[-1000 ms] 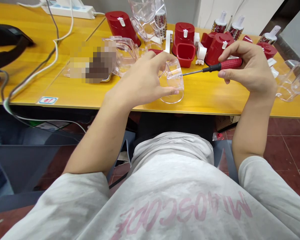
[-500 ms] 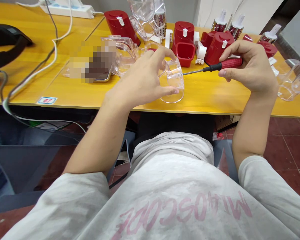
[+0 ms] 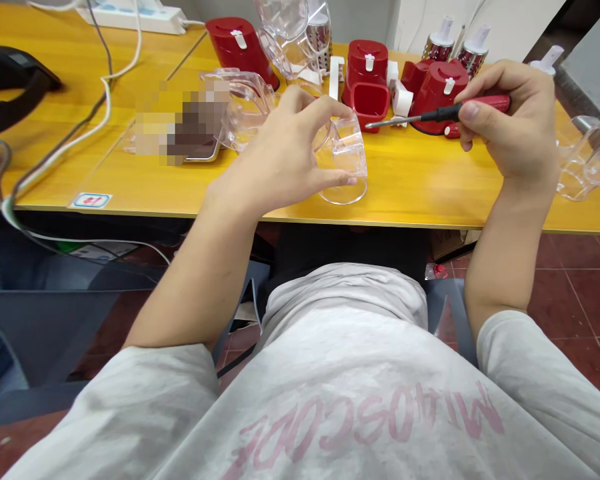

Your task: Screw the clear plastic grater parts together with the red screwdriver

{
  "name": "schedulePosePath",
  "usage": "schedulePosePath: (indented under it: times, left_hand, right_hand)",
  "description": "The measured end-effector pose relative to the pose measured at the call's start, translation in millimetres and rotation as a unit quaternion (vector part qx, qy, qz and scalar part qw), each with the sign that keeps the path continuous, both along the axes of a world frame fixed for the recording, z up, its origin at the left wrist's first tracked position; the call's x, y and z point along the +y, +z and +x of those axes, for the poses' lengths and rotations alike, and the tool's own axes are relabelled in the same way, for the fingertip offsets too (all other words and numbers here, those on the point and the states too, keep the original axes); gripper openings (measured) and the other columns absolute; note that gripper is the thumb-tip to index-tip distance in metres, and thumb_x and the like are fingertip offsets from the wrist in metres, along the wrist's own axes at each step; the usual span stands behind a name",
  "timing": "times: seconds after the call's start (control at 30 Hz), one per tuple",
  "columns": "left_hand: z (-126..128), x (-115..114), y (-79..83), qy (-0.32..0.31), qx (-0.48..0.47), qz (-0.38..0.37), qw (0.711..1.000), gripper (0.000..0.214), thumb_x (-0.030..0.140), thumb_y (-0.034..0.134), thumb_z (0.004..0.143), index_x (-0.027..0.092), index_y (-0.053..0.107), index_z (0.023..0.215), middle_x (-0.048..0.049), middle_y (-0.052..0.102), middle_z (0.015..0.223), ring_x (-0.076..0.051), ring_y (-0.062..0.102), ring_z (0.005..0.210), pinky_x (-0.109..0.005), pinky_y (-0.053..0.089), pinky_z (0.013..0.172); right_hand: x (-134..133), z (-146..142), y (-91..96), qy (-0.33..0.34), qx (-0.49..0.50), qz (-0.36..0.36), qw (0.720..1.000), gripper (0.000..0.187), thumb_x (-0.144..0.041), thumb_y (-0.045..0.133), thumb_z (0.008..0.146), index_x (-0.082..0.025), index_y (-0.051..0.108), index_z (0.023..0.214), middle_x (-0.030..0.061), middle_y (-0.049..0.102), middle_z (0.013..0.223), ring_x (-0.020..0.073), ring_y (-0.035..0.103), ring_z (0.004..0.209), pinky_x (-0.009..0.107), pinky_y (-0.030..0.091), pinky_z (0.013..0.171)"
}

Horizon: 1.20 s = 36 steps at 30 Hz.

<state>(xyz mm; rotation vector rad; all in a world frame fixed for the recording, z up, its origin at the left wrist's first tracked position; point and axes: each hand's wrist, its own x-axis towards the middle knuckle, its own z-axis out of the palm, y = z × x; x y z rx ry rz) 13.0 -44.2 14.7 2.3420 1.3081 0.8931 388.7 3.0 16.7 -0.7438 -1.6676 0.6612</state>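
Observation:
My left hand (image 3: 300, 150) grips a clear plastic housing (image 3: 350, 150) at the table's front edge, thumb along its near side and fingers over the top. The palm hides part of the housing. In my right hand (image 3: 513, 123) is a screwdriver (image 3: 443, 115) with a red and black handle, pinched between thumb and fingers. Its metal shaft points left, and the tip lies just right of the housing, apart from it in the picture. Behind the tip stands a small open red cup (image 3: 369, 103).
Red plastic bases (image 3: 243, 50) and metal grater drums (image 3: 439, 48) line the back of the yellow table (image 3: 415, 193). More clear housings (image 3: 245, 100) lie left, and another clear housing (image 3: 587, 160) right. Cables (image 3: 109, 93) and a power strip (image 3: 140, 19) occupy the left side.
My right hand has drawn the screwdriver up and to the right, so its tip has come out of the clear housing. My left hand keeps its hold almost unmoved.

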Motion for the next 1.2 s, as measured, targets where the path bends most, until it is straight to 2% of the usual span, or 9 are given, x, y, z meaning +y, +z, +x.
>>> schedulePosePath:
  times: [0.2, 0.37, 0.43, 0.53, 0.67, 0.83, 0.93, 1.07, 1.2]
  left_hand:
    - [-13, -3, 10.4, -0.022, 0.033, 0.001, 0.999, 0.086, 0.078, 0.102, 0.082, 0.049, 0.083, 0.161, -0.0092, 0.071, 0.161, -0.057, 0.056, 0.164, -0.084, 0.044, 0.144]
    - [-6, -15, 16.9, -0.006, 0.038, -0.007, 0.999, 0.075, 0.087, 0.093, 0.091, 0.044, 0.083, 0.152, -0.0101, 0.077, 0.159, -0.06, 0.062, 0.159, -0.084, 0.044, 0.141]
    - [0, -18, 18.1, 0.008, 0.042, -0.008, 0.999, 0.062, 0.08, 0.087, 0.099, 0.043, 0.083, 0.148, -0.0111, 0.08, 0.151, -0.059, 0.068, 0.15, -0.083, 0.049, 0.135]
    - [6, -19, 17.3, 0.005, 0.057, 0.005, 0.998, 0.049, 0.065, 0.08, 0.102, 0.045, 0.085, 0.146, -0.0099, 0.082, 0.148, -0.057, 0.071, 0.149, -0.082, 0.052, 0.136]
    - [6, -16, 12.6, 0.014, 0.081, 0.03, 0.996, 0.054, 0.059, 0.074, 0.1, 0.041, 0.088, 0.149, -0.0125, 0.083, 0.145, -0.058, 0.072, 0.15, -0.084, 0.051, 0.14]
    - [5, -14, 8.4, 0.024, 0.074, 0.039, 0.996, 0.055, 0.06, 0.076, 0.1, 0.046, 0.089, 0.151, -0.0106, 0.084, 0.14, -0.06, 0.071, 0.148, -0.087, 0.051, 0.139]
    - [5, -14, 8.8, 0.028, 0.092, 0.03, 0.995, 0.06, 0.061, 0.073, 0.101, 0.044, 0.089, 0.156, -0.0125, 0.083, 0.144, -0.062, 0.068, 0.152, -0.089, 0.05, 0.139]
    - [7, -14, 10.0, 0.03, 0.079, 0.022, 0.996, 0.061, 0.064, 0.075, 0.1, 0.042, 0.09, 0.155, -0.0128, 0.081, 0.149, -0.061, 0.066, 0.153, -0.088, 0.047, 0.142]
    - [8, -14, 9.9, 0.042, 0.069, -0.003, 0.997, 0.066, 0.067, 0.08, 0.095, 0.044, 0.089, 0.156, -0.0124, 0.079, 0.157, -0.065, 0.061, 0.161, -0.09, 0.042, 0.142]
  right_hand:
    - [-4, -1, 2.3, -0.03, -0.012, 0.011, 0.999, 0.055, -0.091, 0.113, 0.091, -0.04, 0.093, 0.09, 0.0032, 0.081, 0.076, 0.0257, 0.055, 0.061, 0.05, 0.037, 0.056]
    - [-12, -6, 8.2, -0.039, -0.048, 0.031, 0.998, 0.041, -0.075, 0.117, 0.095, -0.04, 0.095, 0.089, 0.0042, 0.08, 0.082, 0.0273, 0.059, 0.062, 0.05, 0.037, 0.062]
    - [-16, -10, 10.6, -0.037, -0.061, 0.027, 0.997, 0.034, -0.065, 0.118, 0.097, -0.04, 0.096, 0.092, 0.0048, 0.081, 0.087, 0.0292, 0.064, 0.067, 0.051, 0.039, 0.065]
    - [-20, -15, 12.6, -0.024, -0.041, 0.035, 0.998, 0.034, -0.065, 0.115, 0.102, -0.039, 0.094, 0.094, 0.004, 0.079, 0.087, 0.0281, 0.064, 0.068, 0.051, 0.04, 0.066]
    - [-21, -23, 12.3, -0.024, -0.052, 0.015, 0.998, 0.042, -0.074, 0.115, 0.1, -0.041, 0.09, 0.094, 0.0, 0.076, 0.087, 0.0267, 0.064, 0.07, 0.05, 0.052, 0.069]
    - [-17, -33, 7.0, -0.034, -0.066, -0.007, 0.997, 0.051, -0.086, 0.11, 0.095, -0.042, 0.085, 0.093, 0.0027, 0.08, 0.092, 0.0303, 0.063, 0.072, 0.056, 0.053, 0.072]
    - [-12, -33, 2.7, -0.031, -0.068, -0.018, 0.997, 0.046, -0.084, 0.112, 0.093, -0.046, 0.086, 0.094, 0.0018, 0.08, 0.094, 0.0316, 0.063, 0.074, 0.058, 0.057, 0.073]
    - [-10, -33, -0.2, -0.019, -0.046, -0.009, 0.999, 0.042, -0.081, 0.112, 0.095, -0.047, 0.088, 0.095, -0.0002, 0.076, 0.085, 0.0301, 0.059, 0.07, 0.058, 0.052, 0.07]
    - [-12, -36, 1.2, 0.001, -0.073, -0.086, 0.994, 0.043, -0.076, 0.118, 0.085, -0.048, 0.087, 0.095, 0.0011, 0.086, 0.1, 0.0355, 0.068, 0.085, 0.065, 0.059, 0.081]
